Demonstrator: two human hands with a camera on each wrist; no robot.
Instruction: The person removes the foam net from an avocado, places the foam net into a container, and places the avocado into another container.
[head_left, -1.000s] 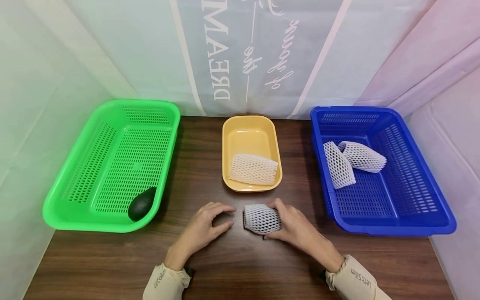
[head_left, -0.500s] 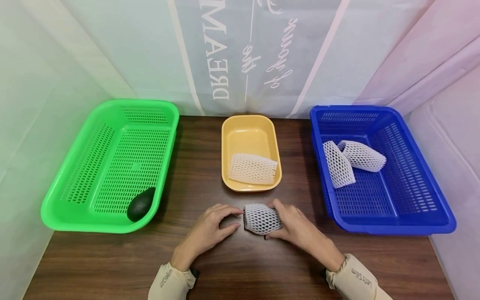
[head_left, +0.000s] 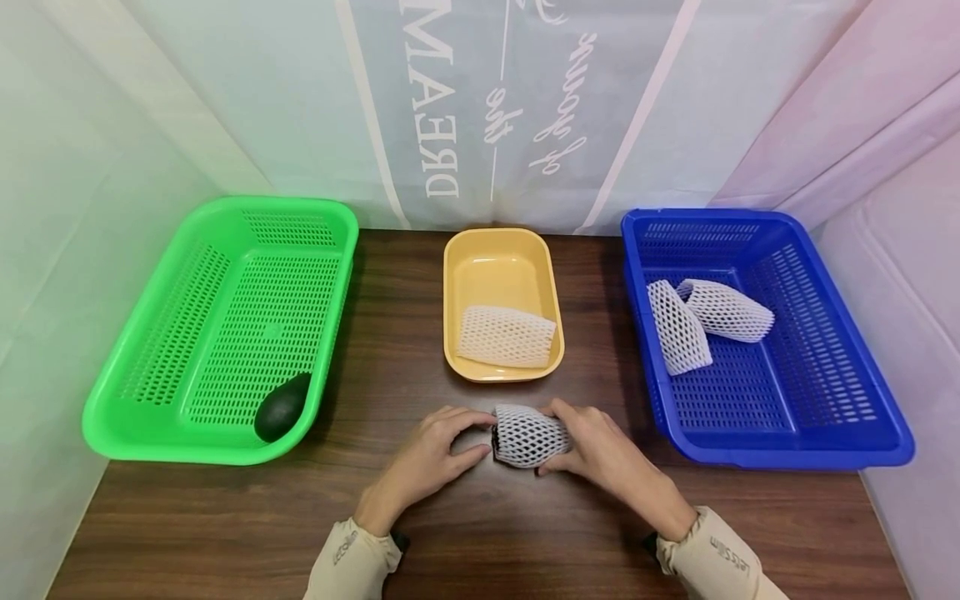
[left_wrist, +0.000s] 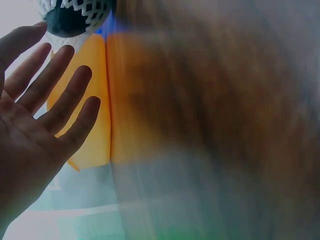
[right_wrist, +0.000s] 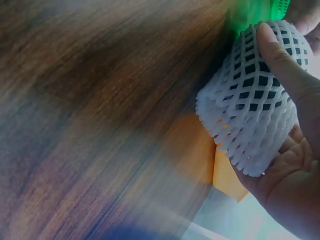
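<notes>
A dark green, avocado-like fruit (left_wrist: 67, 22) sits inside a white foam net sleeve (head_left: 531, 435) just above the table in front of the yellow tray. My right hand (head_left: 603, 446) grips the sleeve from its right side, with the thumb (right_wrist: 279, 56) across the mesh in the right wrist view. At the sleeve's left end, where the dark fruit shows, my left hand (head_left: 431, 454) holds its fingers spread and loosely bent. The left fingertips are at or very near the fruit; contact is unclear. The left wrist view shows the left palm (left_wrist: 30, 125) holding nothing.
A yellow tray (head_left: 495, 243) behind the hands holds one foam sleeve (head_left: 506, 337). At the left stands a green basket (head_left: 273, 333) with a similar dark fruit (head_left: 282, 408). The blue basket (head_left: 750, 408) at the right contains two foam sleeves (head_left: 727, 311). A printed curtain hangs behind.
My left hand has moved right, up to the sleeve's left end. The netted fruit and my right hand have shifted slightly to the right.
</notes>
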